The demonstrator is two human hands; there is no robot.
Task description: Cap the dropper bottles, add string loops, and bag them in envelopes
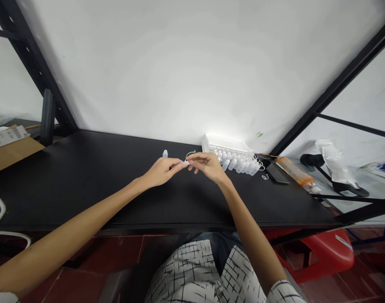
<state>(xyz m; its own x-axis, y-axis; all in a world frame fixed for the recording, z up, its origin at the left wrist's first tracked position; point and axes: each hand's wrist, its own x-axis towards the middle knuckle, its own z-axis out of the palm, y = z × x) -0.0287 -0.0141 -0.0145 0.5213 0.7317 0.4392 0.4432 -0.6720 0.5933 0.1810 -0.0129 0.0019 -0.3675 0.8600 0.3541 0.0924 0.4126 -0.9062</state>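
Over the black table, my left hand is closed on a small translucent plastic bottle, held on its side with its neck pointing right. My right hand pinches at the bottle's neck, thumb and forefinger on a thin white strap that curves up above the fingertips. The fingers partly cover both bottle and strap. Just behind my left hand stands another small bottle, upright. To the right of my right hand several similar bottles lie in a row, with white strap loops at their right end.
A white stack lies behind the row, against the wall. A loose white strap and a dark phone lie to the right, near an orange-ended clear roll. A cardboard package is at far left; a red chair is below right.
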